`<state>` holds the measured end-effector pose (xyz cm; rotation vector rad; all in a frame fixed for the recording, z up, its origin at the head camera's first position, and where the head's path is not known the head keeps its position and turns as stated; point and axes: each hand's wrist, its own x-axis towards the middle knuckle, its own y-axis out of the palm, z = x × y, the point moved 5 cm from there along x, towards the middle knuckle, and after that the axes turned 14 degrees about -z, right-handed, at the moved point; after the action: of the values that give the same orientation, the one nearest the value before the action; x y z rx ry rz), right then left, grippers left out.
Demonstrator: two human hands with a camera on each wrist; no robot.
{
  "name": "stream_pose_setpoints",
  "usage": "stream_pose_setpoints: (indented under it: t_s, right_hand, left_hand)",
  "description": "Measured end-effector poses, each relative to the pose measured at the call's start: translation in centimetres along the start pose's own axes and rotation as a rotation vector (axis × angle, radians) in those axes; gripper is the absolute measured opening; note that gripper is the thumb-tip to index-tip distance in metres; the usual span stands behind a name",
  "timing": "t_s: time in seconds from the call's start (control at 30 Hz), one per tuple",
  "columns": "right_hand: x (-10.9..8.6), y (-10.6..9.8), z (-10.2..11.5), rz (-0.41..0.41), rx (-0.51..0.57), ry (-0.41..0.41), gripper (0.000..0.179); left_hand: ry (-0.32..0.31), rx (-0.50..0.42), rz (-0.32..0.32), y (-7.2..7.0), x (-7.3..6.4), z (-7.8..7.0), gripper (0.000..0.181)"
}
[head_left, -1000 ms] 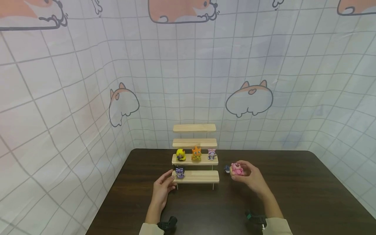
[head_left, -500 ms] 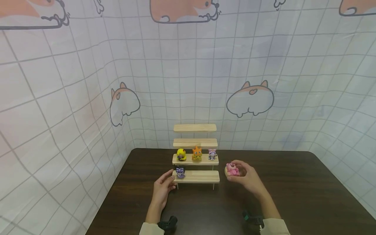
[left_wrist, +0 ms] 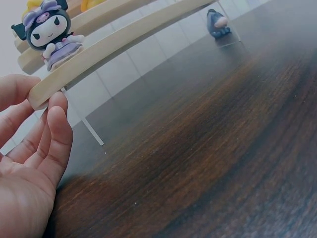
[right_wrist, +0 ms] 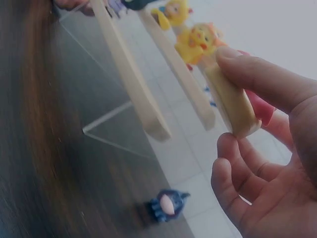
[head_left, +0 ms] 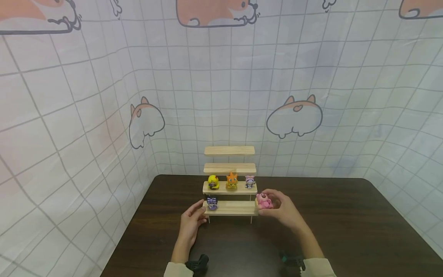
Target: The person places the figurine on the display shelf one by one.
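A stepped wooden display shelf (head_left: 235,208) with thin clear legs stands on the dark table. My left hand (head_left: 190,224) pinches the left end of its lowest board, thumb and fingers around the edge. Beside those fingers sits a black-and-purple figurine (left_wrist: 53,33) on that board. My right hand (head_left: 286,211) holds a pink bear figurine (head_left: 264,201) with a tan base (right_wrist: 233,101) at the right end of the lowest board. Whether it touches the board, I cannot tell. The tier above carries yellow (head_left: 213,182), orange (head_left: 232,181) and pink-and-white (head_left: 249,182) figurines.
A small blue donkey figurine (right_wrist: 168,205) stands on the table (head_left: 349,227) to the right of the shelf; in the head view it is hidden. The two upper boards (head_left: 229,151) bear nothing. A patterned cloth backdrop (head_left: 221,88) surrounds the table.
My right hand has carried the pink bear figurine leftward, from beside the blue figurine to the lowest board's right end. The left hand stays at the board's left end.
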<state>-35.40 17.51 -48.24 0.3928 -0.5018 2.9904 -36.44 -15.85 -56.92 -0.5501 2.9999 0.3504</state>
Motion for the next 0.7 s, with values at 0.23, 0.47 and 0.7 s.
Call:
stream_pose_setpoints:
  t_s: [0.23, 0.47, 0.7]
  right_hand:
    - [-0.2, 1.8, 0.8, -0.003, -0.044, 0.0, 0.062]
    - [-0.5, 3.4, 0.8, 0.0, -0.088, -0.012, 0.062]
    - [-0.8, 4.8, 0.8, -0.024, -0.087, -0.016, 0.059]
  left_hand:
    - [-0.003, -0.001, 0.0, 0.0, -0.1, 0.0, 0.045]
    - [0.003, -0.001, 0.0, 0.0, -0.1, -0.1, 0.046]
    - [0.005, 0.002, -0.001, 0.0, -0.1, 0.0, 0.047]
